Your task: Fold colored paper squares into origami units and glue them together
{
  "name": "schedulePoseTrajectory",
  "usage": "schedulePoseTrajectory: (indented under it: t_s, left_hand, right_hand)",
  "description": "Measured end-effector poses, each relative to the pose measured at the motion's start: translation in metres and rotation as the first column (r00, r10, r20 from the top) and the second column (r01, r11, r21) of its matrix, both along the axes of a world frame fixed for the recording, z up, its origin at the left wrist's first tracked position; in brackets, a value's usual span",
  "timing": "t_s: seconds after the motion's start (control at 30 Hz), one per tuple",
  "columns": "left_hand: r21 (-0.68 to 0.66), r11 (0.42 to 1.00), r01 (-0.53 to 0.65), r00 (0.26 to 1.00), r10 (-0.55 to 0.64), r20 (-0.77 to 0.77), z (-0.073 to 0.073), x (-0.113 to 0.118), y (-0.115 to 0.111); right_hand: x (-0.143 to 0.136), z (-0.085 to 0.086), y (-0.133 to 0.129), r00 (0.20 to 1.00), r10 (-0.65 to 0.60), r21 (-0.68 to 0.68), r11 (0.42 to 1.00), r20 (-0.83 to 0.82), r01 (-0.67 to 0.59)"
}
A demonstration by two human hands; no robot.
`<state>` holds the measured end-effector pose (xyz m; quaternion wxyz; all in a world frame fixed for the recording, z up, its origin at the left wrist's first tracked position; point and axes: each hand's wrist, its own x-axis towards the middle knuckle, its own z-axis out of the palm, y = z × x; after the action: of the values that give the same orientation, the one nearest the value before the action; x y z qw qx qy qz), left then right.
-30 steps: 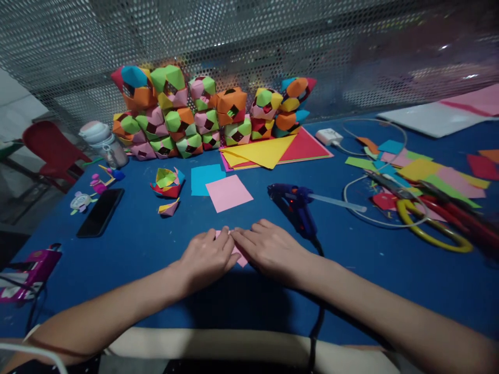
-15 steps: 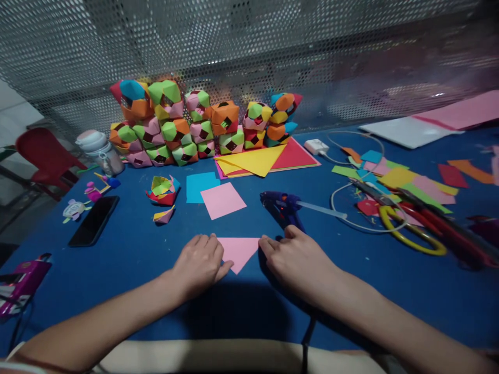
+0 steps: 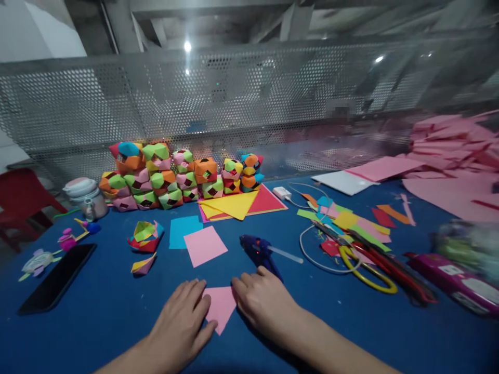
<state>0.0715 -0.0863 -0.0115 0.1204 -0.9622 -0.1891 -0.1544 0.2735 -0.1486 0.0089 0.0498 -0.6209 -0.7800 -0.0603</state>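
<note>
A pink square of paper folded into a triangle [image 3: 220, 306] lies on the table with its point towards me. On its left edge rests my left hand [image 3: 179, 319], fingers stretched out and thumb apart, flat on the paper. My right hand [image 3: 263, 296] presses the right corner with its fingers curled together; that corner is hidden under them. Just beyond are a flat pink sheet [image 3: 205, 245] and a blue sheet [image 3: 183, 232] it partly covers. A blue glue gun [image 3: 261, 252] with a clear glue stick lies beyond my right hand.
Folded paper balls [image 3: 161, 182] stand stacked at the back. Yellow and red sheets [image 3: 268, 202] lie before them. Scissors [image 3: 370, 275], paper scraps [image 3: 351, 218] and a white cable [image 3: 302, 244] are on the right. A phone [image 3: 58, 278] and jar [image 3: 86, 200] stand left.
The view has tilted up and turned right, showing more of the mesh panel and the pink pile at right. My left fingers are more spread; the folded paper stays between both hands.
</note>
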Motion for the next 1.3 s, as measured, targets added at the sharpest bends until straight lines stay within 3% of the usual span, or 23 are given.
schedulePoseTrajectory:
  t_s: [0.27, 0.4, 0.5, 0.67, 0.83, 1.07, 1.2, 1.3]
  left_hand:
    - [-0.307, 0.949, -0.072, 0.993, 0.041, -0.107, 0.015, 0.003, 0.0]
    - [-0.433, 0.898, -0.08, 0.994, 0.039, -0.104, 0.023, 0.001, 0.004]
    - [-0.572, 0.819, -0.052, 0.998, 0.021, -0.06, 0.03, -0.001, 0.007]
    - [-0.757, 0.653, -0.011, 0.999, 0.042, 0.021, 0.035, -0.002, 0.012]
    - [-0.819, 0.572, -0.043, 0.981, 0.181, 0.074, 0.03, 0.002, 0.018]
    - [-0.82, 0.572, 0.028, 0.965, 0.2, 0.172, 0.024, 0.008, 0.02]
    - [-0.798, 0.594, 0.097, 0.881, 0.322, 0.347, 0.021, 0.012, 0.02]
    - [-0.839, 0.528, 0.133, 0.786, 0.459, 0.414, 0.021, 0.014, 0.017]
  right_hand:
    - [0.001, -0.001, -0.001, 0.995, 0.044, 0.016, 0.999, -0.092, -0.043]
    - [0.004, 0.006, -0.004, 0.966, 0.199, 0.012, 0.98, -0.168, -0.199]
    - [0.006, 0.006, -0.001, 0.931, 0.274, -0.003, 0.959, -0.24, -0.283]
    - [0.008, -0.002, 0.007, 0.902, 0.243, 0.009, 0.966, -0.358, -0.257]
    - [0.004, -0.008, 0.01, 0.866, 0.202, 0.03, 0.977, -0.458, -0.212]
    - [-0.006, -0.01, 0.01, 0.776, 0.157, 0.035, 0.985, -0.611, -0.171]
    - [-0.012, -0.009, 0.012, 0.654, 0.048, -0.008, 0.997, -0.755, -0.083]
    - [-0.015, -0.014, 0.015, 0.512, -0.032, -0.038, 0.999, -0.858, -0.003]
